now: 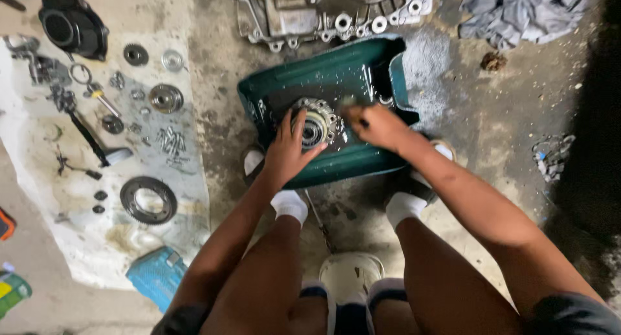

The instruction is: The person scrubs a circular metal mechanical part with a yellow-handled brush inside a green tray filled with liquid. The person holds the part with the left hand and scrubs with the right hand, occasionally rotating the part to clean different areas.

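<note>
Over green tray [336, 170], left hand [286, 151] grasping clutch hub [315, 125], right hand [378, 127] clenched on brush [354, 108]

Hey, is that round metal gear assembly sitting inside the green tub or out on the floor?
Inside. The round metal assembly rests within the green tub, steadied by the left hand; the right hand is beside it.

A shiny metal clutch hub [315, 123] sits in a glossy green plastic tub [336, 76] on rough concrete floor [491, 115].
</note>
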Demonstrator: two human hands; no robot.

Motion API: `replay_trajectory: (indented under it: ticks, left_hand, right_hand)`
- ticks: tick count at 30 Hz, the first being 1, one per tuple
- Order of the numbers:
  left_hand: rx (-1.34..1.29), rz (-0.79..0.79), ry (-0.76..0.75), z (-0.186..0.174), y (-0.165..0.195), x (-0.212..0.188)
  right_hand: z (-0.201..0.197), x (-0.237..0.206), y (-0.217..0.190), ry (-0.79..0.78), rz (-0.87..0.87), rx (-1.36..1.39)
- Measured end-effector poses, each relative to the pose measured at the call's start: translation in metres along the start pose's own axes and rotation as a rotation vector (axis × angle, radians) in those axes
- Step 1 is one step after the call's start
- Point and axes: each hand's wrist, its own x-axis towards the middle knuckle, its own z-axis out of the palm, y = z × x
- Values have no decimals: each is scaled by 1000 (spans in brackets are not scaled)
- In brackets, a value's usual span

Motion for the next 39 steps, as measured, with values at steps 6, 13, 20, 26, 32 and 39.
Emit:
replay_trajectory:
  ticks: [6, 13, 20, 26, 32, 39]
  left_hand:
    - [-25, -50, -93, -2, -3, 1]
    - [3, -10, -9, -1, -5, -6]
    - [-33, -13, 24, 3, -4, -6]
    - [-36, 24, 40, 0, 4, -1]
    - [-26, -50, -47, -2, 6, -1]
    - [-50, -16, -47, 5, -6, -4]
  right_hand:
    - [11, 18, -27, 374, -79, 399]
    - [65, -47, -23, 267, 38, 483]
    - [36, -4, -24, -225, 98, 358]
    - [-32, 45, -14, 39, -40, 313]
    - [-1, 32, -25, 313, -23, 524]
    - [56, -53, -32, 21, 129, 371]
